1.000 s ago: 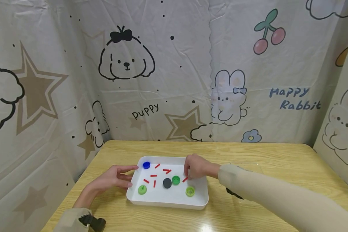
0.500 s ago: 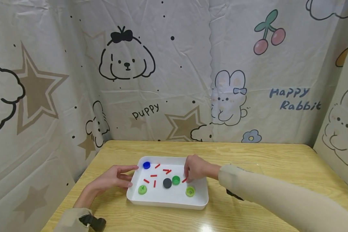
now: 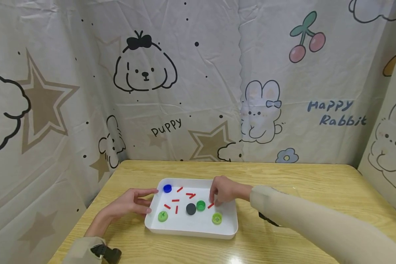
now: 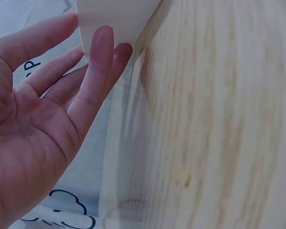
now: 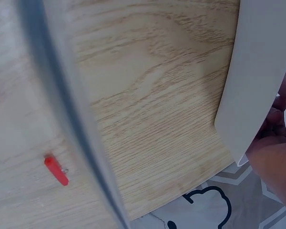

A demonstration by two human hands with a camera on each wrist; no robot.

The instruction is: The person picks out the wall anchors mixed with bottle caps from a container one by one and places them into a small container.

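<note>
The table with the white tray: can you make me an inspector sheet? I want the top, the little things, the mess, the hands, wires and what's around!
Surface: wood-look table with a bright glare spot.
Job's things: white tray holding a blue cap, dark disc, green cap, yellow-green cap, light green cap and short red sticks.
Clutter: red pieces outside the tray, seen by the right wrist; a blurred edge beside them is too unclear to name.
Hands: left hand touches the tray's left side; right hand reaches inside, at a red stick; I can't tell whether it grips.
Cables: nothing seen.
Surroundings: pale cloth printed with a puppy, rabbit, cherries and stars.
</note>
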